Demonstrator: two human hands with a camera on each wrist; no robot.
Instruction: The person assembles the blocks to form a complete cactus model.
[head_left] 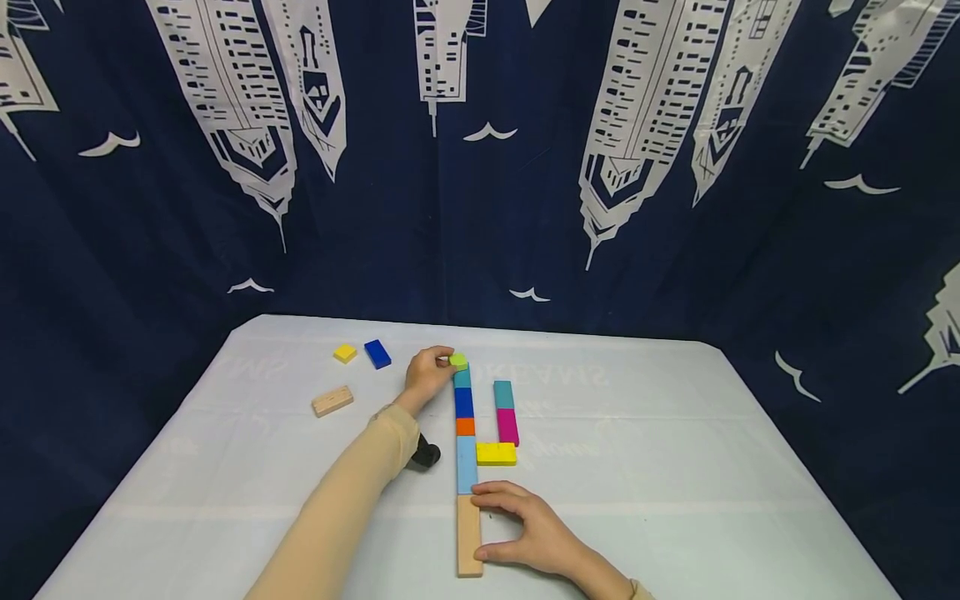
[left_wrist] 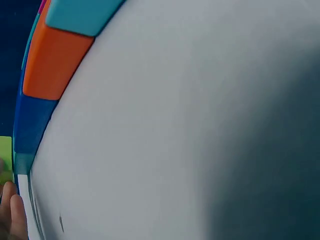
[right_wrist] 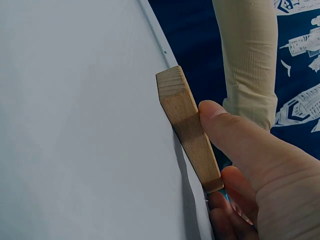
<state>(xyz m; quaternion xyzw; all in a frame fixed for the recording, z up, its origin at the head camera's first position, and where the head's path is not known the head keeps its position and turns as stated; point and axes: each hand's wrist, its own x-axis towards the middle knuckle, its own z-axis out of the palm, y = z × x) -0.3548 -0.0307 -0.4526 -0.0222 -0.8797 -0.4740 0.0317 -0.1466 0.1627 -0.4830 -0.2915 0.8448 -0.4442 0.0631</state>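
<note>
A single-file row of coloured blocks runs away from me on the white table. At its far end my left hand (head_left: 427, 375) pinches a lime green block (head_left: 458, 361) beside the teal block (head_left: 462, 377). In the left wrist view the green block (left_wrist: 5, 152) shows at the left edge with fingertips at it. My right hand (head_left: 536, 529) lies right of the near end, thumb and fingers spread apart. Its thumb (right_wrist: 212, 110) touches the side of the plain wooden block (right_wrist: 187, 127), and its fingertips reach where that block meets the light blue block (head_left: 467, 465).
Blue (head_left: 464, 403) and orange (head_left: 465, 427) blocks continue the row. A yellow block (head_left: 496, 454) adjoins it, with magenta (head_left: 507, 426) and teal (head_left: 503, 394) blocks beyond. Loose at left lie a wooden block (head_left: 332, 402), a yellow one (head_left: 345, 353) and a blue one (head_left: 377, 354).
</note>
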